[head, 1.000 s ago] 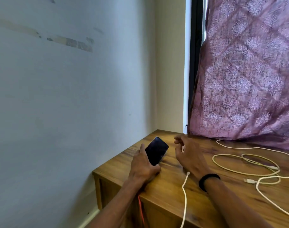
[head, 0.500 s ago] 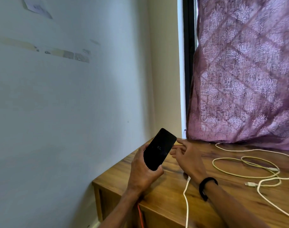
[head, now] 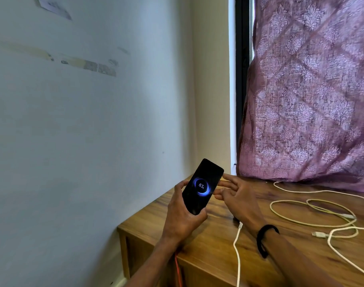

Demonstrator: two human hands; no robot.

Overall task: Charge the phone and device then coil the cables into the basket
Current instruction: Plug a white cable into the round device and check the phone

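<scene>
Pale blue wall (head: 83,131) fills the left side, meeting a wooden table (head: 208,245) at its lower edge, with a patterned purple curtain (head: 311,100) hanging over the table's far side.

The left hand (head: 182,216) grips the lower part of a black phone (head: 201,186), its thumb along the phone's left edge and the fingers curled round the underside and right edge. The phone is lifted off the table and tilted, top end leaning up and to the right, screen toward the camera. The screen shows a glowing blue ring with "83" inside it.

The right hand (head: 238,198) is just beside the phone's right edge, its fingers (head: 228,177) straight and loosely spread, the tips at or touching that edge; they pinch nothing. A black band (head: 263,238) circles the right wrist.

A white cable (head: 237,251) emerges from beneath the right palm and runs toward the table's near edge. Whether its far end sits in the phone cannot be told, as the hands hide it. A thin red cord (head: 178,272) hangs down the table's front below the left wrist.

Farther right on the table, well apart from the hands, lies a yellowish cable (head: 301,221) in a loose loop, overlapped by another white cable (head: 338,251) with a bare plug (head: 319,234) showing.
</scene>
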